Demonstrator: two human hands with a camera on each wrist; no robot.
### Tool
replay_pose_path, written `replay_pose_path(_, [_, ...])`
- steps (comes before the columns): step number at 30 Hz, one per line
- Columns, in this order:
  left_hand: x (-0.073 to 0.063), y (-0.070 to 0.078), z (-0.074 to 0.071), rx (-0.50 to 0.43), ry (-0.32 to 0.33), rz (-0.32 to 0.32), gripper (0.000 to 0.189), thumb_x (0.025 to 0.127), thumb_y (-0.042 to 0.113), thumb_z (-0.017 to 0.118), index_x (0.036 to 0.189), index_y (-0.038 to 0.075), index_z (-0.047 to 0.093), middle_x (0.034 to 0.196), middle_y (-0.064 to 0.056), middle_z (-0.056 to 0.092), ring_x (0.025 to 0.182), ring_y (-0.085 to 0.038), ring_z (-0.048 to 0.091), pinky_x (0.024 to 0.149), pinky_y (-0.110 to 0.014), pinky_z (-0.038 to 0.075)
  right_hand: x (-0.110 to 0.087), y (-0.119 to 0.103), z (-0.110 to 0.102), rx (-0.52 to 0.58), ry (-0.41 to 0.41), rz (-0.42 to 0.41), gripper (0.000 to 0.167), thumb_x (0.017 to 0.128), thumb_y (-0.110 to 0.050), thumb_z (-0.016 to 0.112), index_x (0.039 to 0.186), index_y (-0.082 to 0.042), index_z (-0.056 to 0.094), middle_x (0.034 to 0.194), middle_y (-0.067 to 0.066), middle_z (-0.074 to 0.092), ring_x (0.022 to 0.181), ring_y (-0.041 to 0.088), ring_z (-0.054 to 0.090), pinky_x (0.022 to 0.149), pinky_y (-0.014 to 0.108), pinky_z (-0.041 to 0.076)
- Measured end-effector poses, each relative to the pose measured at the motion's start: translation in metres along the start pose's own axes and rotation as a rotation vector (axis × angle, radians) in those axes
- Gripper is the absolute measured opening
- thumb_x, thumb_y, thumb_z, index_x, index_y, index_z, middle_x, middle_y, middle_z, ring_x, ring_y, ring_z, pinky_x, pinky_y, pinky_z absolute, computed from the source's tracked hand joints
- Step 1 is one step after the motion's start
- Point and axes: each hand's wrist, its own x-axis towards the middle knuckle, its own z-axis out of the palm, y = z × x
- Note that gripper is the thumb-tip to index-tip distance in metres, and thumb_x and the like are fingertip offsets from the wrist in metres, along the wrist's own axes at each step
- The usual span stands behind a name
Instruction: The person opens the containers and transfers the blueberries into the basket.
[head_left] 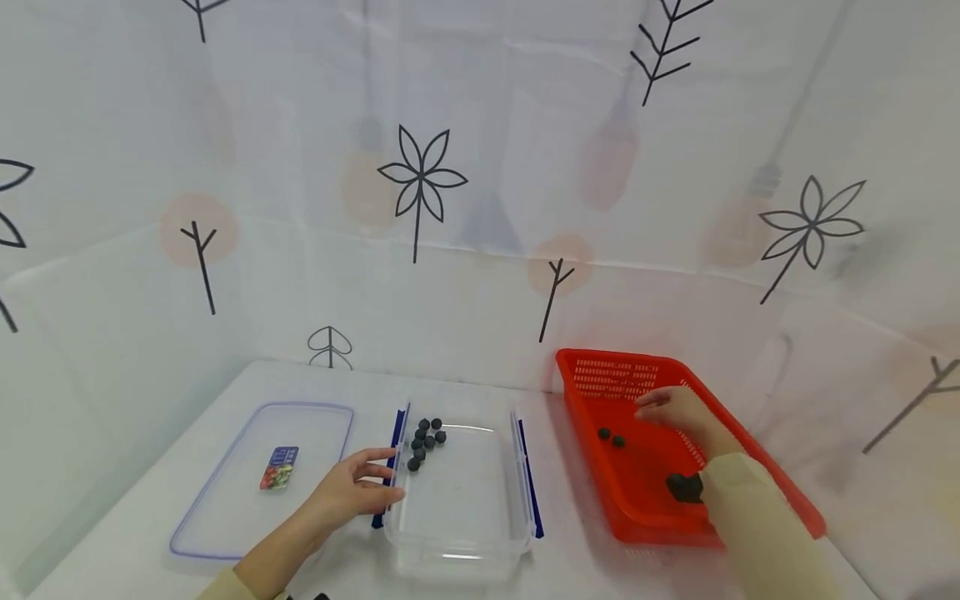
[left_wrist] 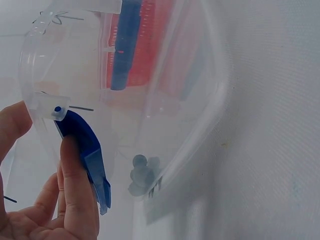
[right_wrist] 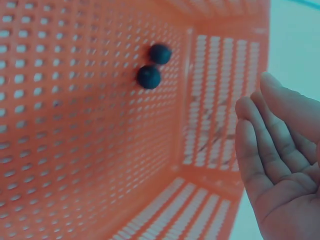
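At the far left of the white table [head_left: 225, 575], the head view shows a flat, clear, rectangular plastic lid [head_left: 225, 517] with a blue-violet edge and a small printed label [head_left: 279, 468]; the label is legible as a colour patch only. To its right, the left hand [head_left: 352, 490] stands at the near-left wall of a clear, rectangular plastic container [head_left: 468, 546] with dark blue side latches [head_left: 531, 479]. The left grip is spread; the left wrist view adds a finger lying against the blue latch, and its hinge pin [left_wrist: 58, 109], too small to make out from the head. A cluster of small, dark, round balls [head_left: 430, 442] lies in the container's far-left area; the left wrist camera sees them only blurred through the wall. Farther right stands a red, perforated plastic basket [head_left: 626, 533], with two more dark balls [head_left: 618, 442] near its left side. The right hand [head_left: 678, 408] is above the basket, apart from these balls. The right wrist view exposes the palm side, hidden from the head: fingers bent slightly, thumb separated from the fingertips, the right grip loosely spread.
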Motion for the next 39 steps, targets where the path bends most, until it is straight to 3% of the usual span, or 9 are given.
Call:
replay_pose_path(12, [-0.002, 0.000, -0.002, -0.005, -0.007, 0.008, 0.068, 0.073, 0.022, 0.080, 0.131, 0.006, 0.049, 0.109, -0.010, 0.058, 0.088, -0.020, 0.059, 0.073, -0.039, 0.055, -0.015, -0.052, 0.013, 0.002, -0.005, -0.164, 0.036, 0.086, -0.021, 0.069, 0.109, 0.005, 0.062, 0.092, 0.008, 0.066, 0.089, 0.031, 0.059, 0.083, 0.046, 0.049])
replay_pose_path(17, [-0.002, 0.003, -0.004, -0.011, -0.018, 0.001, 0.068, 0.073, 0.022, 0.080, 0.131, 0.006, 0.049, 0.109, -0.010, 0.058, 0.088, -0.020, 0.059, 0.073, -0.039, 0.055, -0.021, -0.068, 0.021, 0.025, -0.014, -0.179, 0.035, 0.085, -0.022, 0.069, 0.109, 0.003, 0.063, 0.093, 0.008, 0.067, 0.089, 0.028, 0.059, 0.082, 0.042, 0.050])
replay_pose_path(25, [-0.002, 0.006, -0.009, -0.024, -0.044, -0.003, 0.069, 0.074, 0.021, 0.080, 0.133, 0.004, 0.047, 0.112, -0.012, 0.057, 0.091, -0.020, 0.059, 0.073, -0.039, 0.055, -0.030, -0.085, 0.035, 0.060, 0.001, -0.128, 0.031, 0.082, -0.027, 0.072, 0.104, -0.006, 0.067, 0.092, 0.005, 0.066, 0.089, 0.025, 0.059, 0.082, 0.041, 0.049])
replay_pose_path(39, [-0.003, 0.006, -0.007, -0.032, -0.020, -0.003, 0.072, 0.070, 0.021, 0.082, 0.131, 0.004, 0.048, 0.110, -0.012, 0.057, 0.089, -0.020, 0.059, 0.073, -0.038, 0.055, -0.043, -0.116, 0.065, 0.099, -0.022, -0.197, 0.021, 0.081, -0.018, 0.073, 0.099, -0.007, 0.070, 0.090, 0.005, 0.067, 0.086, 0.025, 0.062, 0.079, 0.039, 0.053])
